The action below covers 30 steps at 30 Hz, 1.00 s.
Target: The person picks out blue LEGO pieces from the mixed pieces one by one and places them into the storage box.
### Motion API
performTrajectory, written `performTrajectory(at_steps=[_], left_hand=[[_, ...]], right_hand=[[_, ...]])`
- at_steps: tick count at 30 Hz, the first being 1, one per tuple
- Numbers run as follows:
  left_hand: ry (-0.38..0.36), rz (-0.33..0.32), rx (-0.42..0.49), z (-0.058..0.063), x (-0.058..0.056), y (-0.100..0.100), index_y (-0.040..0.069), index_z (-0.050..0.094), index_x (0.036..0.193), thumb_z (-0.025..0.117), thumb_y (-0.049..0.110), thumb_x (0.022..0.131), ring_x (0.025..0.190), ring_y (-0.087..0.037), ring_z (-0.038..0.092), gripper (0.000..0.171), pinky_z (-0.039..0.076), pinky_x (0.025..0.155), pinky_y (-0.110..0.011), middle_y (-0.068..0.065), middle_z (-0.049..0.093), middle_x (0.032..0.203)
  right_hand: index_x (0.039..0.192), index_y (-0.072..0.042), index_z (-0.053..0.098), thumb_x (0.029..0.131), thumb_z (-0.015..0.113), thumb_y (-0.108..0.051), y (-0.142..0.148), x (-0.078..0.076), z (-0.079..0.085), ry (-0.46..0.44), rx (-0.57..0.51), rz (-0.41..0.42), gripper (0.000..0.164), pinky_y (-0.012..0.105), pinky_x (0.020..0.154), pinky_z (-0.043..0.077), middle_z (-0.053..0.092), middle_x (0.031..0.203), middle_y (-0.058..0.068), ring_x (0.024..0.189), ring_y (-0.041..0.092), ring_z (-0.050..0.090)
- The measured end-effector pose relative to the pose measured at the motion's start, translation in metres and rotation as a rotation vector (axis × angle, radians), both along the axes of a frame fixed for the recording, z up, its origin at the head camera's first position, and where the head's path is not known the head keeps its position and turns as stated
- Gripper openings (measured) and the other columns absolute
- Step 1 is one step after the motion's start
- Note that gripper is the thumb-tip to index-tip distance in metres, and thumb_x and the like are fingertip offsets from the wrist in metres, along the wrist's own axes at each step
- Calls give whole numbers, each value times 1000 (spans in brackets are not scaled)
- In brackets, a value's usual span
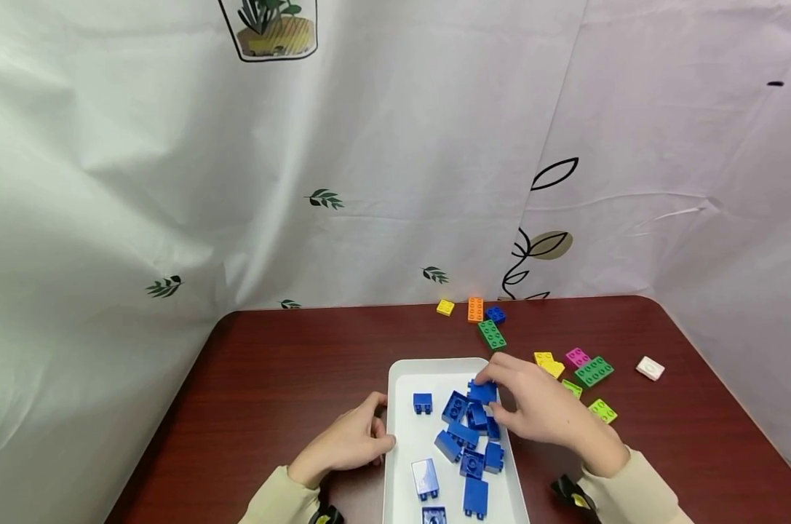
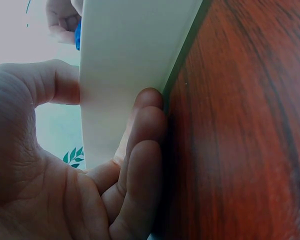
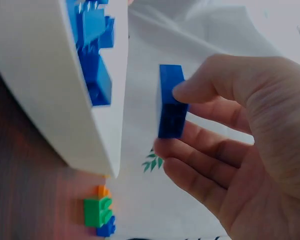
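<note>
A white tray [image 1: 428, 437] lies on the table with several blue toy bricks [image 1: 463, 434] in it, most of them heaped toward its right side. My left hand [image 1: 346, 444] grips the tray's left edge; in the left wrist view its thumb presses the rim and the other fingers lie against the outer wall [image 2: 130, 45] near the bottom. Over the tray's far right part, my right hand [image 1: 539, 404] pinches a blue brick [image 3: 171, 100] between thumb and fingers. In the right wrist view that brick is apart from the bricks in the tray.
Loose bricks lie on the dark red table [image 1: 290, 378] beyond and right of the tray: green [image 1: 492, 335], orange [image 1: 476, 309], yellow [image 1: 444, 307], pink [image 1: 577, 357], lime [image 1: 602, 411] and white [image 1: 650, 368]. A pale patterned curtain [image 1: 402, 145] hangs behind the table.
</note>
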<state>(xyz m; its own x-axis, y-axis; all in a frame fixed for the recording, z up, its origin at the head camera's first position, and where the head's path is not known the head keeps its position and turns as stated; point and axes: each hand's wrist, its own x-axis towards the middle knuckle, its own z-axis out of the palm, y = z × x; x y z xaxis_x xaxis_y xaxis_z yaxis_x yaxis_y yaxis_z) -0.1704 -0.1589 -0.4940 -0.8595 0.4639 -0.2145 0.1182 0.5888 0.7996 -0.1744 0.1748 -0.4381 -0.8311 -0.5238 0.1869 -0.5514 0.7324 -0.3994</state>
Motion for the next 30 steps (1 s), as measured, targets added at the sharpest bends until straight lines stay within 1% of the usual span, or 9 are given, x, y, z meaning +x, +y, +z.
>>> performTrajectory(at_steps=[2, 4, 7, 11, 19, 23, 25, 27, 30], left_hand=[[0, -1, 1, 0, 0, 0, 7, 47, 135, 67, 17, 85, 55, -13, 64, 55, 47, 55, -26, 5, 61, 68], [-1, 0, 1, 0, 0, 0, 7, 47, 135, 67, 17, 85, 55, -13, 64, 55, 47, 55, -26, 5, 62, 68], [-2, 1, 0, 0, 0, 0, 7, 48, 135, 67, 17, 85, 55, -14, 64, 55, 48, 55, -26, 5, 62, 68], [-5, 6, -5, 1, 0, 0, 8, 48, 136, 67, 18, 85, 56, -14, 65, 55, 48, 55, -26, 5, 62, 69], [0, 7, -9, 0, 0, 0, 8, 48, 136, 68, 18, 85, 55, -14, 65, 55, 48, 55, -26, 6, 62, 68], [3, 5, -8, 0, 0, 0, 7, 48, 136, 68, 18, 85, 55, -13, 64, 55, 47, 55, -26, 6, 62, 68], [5, 5, -8, 0, 0, 0, 7, 48, 135, 68, 18, 85, 55, -13, 64, 56, 47, 55, -26, 6, 62, 68], [5, 4, -7, 0, 0, 0, 7, 48, 136, 68, 18, 85, 55, -13, 64, 56, 48, 55, -26, 6, 62, 68], [2, 2, -6, 0, 0, 0, 7, 47, 136, 68, 18, 85, 55, -13, 64, 56, 48, 55, -26, 6, 62, 68]], right_hand=[[113, -23, 72, 82, 85, -17, -2, 4, 3, -35, -3, 48, 34, 22, 77, 58, 65, 108, -11, 89, 5, 64], [113, -23, 72, 83, 84, -18, -5, 8, 5, -64, 2, 88, 33, 20, 77, 57, 65, 107, -11, 88, 4, 63], [113, -23, 73, 85, 82, -18, -10, 13, 7, -106, 4, 139, 30, 20, 78, 57, 65, 106, -11, 89, 2, 62], [112, -26, 73, 87, 81, -20, -16, 20, 9, -148, 34, 195, 27, 20, 77, 55, 63, 103, -13, 88, 0, 60], [112, -30, 72, 89, 79, -21, -31, 33, 8, -207, 80, 308, 26, 21, 79, 54, 61, 101, -18, 88, -4, 55], [114, -29, 72, 90, 78, -21, -38, 39, 5, -200, 96, 358, 26, 17, 75, 51, 60, 98, -18, 84, -5, 52], [115, -27, 72, 89, 78, -21, -41, 41, 3, -179, 104, 377, 27, 17, 75, 51, 60, 98, -17, 84, -5, 52], [115, -27, 71, 89, 79, -22, -43, 43, 2, -159, 117, 393, 27, 18, 76, 52, 60, 99, -17, 86, -5, 51], [115, -28, 71, 89, 79, -23, -47, 46, 1, -155, 134, 406, 28, 21, 80, 55, 61, 101, -17, 89, -4, 53]])
